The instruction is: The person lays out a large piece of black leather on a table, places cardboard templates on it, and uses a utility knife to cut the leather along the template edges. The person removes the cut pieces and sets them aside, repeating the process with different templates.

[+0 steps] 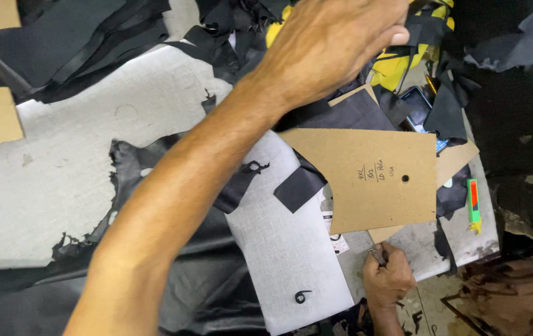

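With the left hand (335,46) closed over black and yellow scraps (397,65) at the counter's (61,180) far side and the right hand (388,280) gripping a small metal tool (376,256), the unheld brown cardboard pattern (372,180) could slide.

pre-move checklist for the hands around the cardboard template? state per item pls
1. Right hand grips the metal-handled tool: ok.
2. Tool tip placed at the lower edge of the cardboard template: cannot tell, the tip is hidden.
3. Template held down by a hand: not ok, no hand is on it.
4. Left hand clear of the tool: ok, it is far off among the black scraps.
5. What the left hand holds: cannot tell, its fingers curl out of view.
6. Green utility knife away from both hands: ok, it lies at the table's right edge.
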